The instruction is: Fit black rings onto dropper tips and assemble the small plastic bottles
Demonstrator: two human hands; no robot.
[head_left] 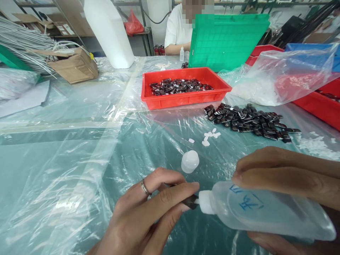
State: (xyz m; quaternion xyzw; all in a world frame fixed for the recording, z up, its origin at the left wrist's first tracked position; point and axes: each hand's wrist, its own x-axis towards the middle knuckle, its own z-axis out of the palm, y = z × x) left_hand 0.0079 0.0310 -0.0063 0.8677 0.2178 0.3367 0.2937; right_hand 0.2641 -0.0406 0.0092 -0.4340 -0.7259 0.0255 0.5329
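Plastic sheeting (79, 141) covered the whole workbench as I watched through the head camera. At six o'clock my left hand (148, 216) pinched a small dark piece (190, 202) between thumb and forefinger, closed tight on it, with a ring on one finger. My right hand (289, 180) wrapped around a clear squeeze bottle (265, 212) lying on its side, its white nozzle (205, 202) touching the dark piece. The bottle's cap (190, 161) sat off, at twelve o'clock from the nozzle. I judged the work well underway but far from finished: a red tray (183, 97) at twelve o'clock already held many dark pieces, while a loose pile (249, 122) waited at two o'clock, with a few white bits (211, 136) near it. Across the bench a co-worker (176, 32) sat behind a green crate (228, 39).
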